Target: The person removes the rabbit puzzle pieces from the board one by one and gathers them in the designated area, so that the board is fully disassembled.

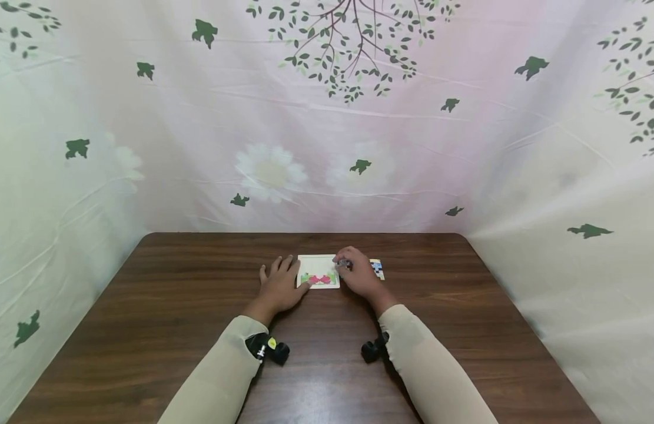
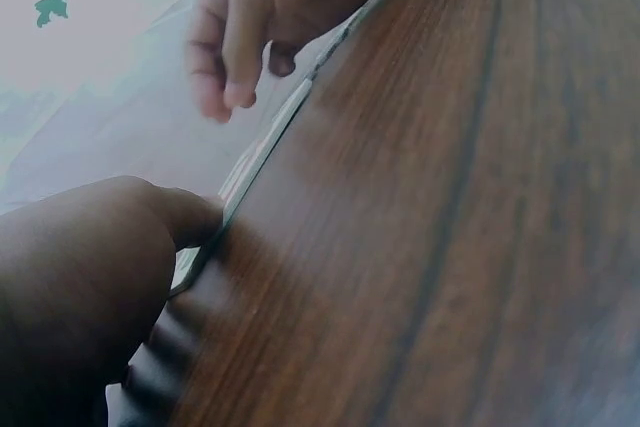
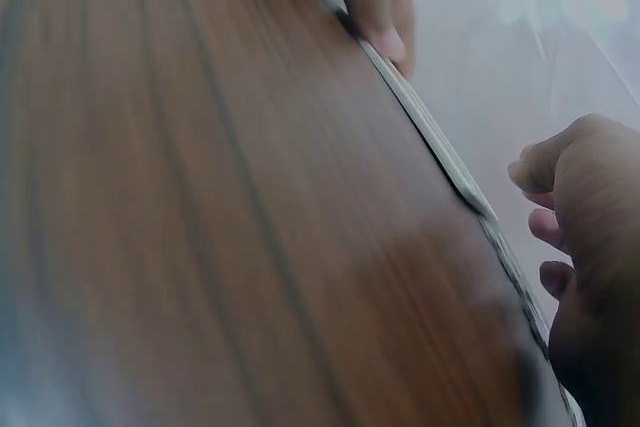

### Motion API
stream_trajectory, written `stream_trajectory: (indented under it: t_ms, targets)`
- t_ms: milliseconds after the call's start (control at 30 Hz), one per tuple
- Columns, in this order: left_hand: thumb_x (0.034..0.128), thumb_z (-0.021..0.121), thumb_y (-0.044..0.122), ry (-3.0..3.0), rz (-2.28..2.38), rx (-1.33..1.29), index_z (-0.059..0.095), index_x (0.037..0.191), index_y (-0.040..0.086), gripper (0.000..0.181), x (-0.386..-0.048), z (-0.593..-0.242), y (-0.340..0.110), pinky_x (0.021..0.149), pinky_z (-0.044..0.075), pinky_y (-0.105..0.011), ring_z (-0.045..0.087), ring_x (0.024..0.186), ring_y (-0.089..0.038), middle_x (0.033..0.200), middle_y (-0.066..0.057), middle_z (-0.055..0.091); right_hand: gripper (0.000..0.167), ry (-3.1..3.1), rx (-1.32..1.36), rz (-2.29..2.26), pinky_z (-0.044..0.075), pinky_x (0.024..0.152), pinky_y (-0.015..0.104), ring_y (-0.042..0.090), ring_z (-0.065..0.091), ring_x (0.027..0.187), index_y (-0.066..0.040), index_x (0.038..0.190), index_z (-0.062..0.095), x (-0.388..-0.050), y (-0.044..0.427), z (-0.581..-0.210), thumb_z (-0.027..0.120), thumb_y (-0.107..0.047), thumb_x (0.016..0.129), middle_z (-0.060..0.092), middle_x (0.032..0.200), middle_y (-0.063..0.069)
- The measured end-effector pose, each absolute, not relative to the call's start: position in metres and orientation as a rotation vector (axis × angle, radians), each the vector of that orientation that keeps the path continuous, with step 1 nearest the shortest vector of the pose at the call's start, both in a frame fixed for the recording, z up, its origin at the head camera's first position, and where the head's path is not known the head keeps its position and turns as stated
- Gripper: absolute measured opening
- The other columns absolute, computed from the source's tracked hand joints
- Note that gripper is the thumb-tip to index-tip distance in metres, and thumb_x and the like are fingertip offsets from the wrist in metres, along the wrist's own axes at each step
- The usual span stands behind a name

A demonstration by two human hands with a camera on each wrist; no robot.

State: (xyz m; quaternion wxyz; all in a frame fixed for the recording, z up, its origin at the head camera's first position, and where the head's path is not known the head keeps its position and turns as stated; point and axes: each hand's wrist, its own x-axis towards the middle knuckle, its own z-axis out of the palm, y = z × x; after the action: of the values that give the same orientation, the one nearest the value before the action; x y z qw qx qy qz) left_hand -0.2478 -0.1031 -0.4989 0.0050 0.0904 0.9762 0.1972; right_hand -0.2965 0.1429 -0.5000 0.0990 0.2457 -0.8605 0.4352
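The white panel [image 1: 315, 263] is lying flat toward the table's far edge, between both hands. The left hand [image 1: 280, 287] is spreading its fingers, thumb resting on the near left corner; the right hand [image 1: 360, 274] is curling in, pinching a small grey piece [image 1: 343, 263] over the panel's right side and blocking part of a blue-and-white card [image 1: 378, 268] just beyond. Pink flowers are lining the panel's near edge, its longer side seemingly running left-to-right. Dark wood grain is streaking the table [image 1: 199, 294], and a pale curtain [image 1: 316, 129] is surrounding it, showing green birds and leafy branches.
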Motion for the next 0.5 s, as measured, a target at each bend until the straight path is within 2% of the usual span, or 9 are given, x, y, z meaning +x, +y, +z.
stream_trajectory:
  t_ms: [233, 500]
  targets:
    - [0.1084, 0.057, 0.057, 3.06, 0.602, 0.273, 0.039, 0.171, 0.015, 0.078, -0.251, -0.501, -0.105, 0.129, 0.011, -0.08, 0.021, 0.169, -0.044, 0.18, -0.015, 0.03, 0.014, -2.542, 0.815, 1.289, 0.055, 0.082, 0.03, 0.021, 0.064, 0.097, 0.001, 0.112, 0.077, -0.293, 0.109, -0.497, 0.067, 0.003, 0.102, 0.071, 0.115, 0.012]
    - [0.1089, 0.056, 0.059, 3.058, 0.597, 0.283, 0.038, 0.171, 0.016, 0.078, -0.252, -0.502, -0.105, 0.13, 0.011, -0.08, 0.021, 0.169, -0.043, 0.181, -0.014, 0.03, 0.011, -2.614, 0.869, 1.276, 0.059, 0.084, 0.035, 0.024, 0.066, 0.099, 0.0, 0.106, 0.077, -0.29, 0.096, -0.495, 0.068, 0.003, 0.101, 0.071, 0.113, 0.012]
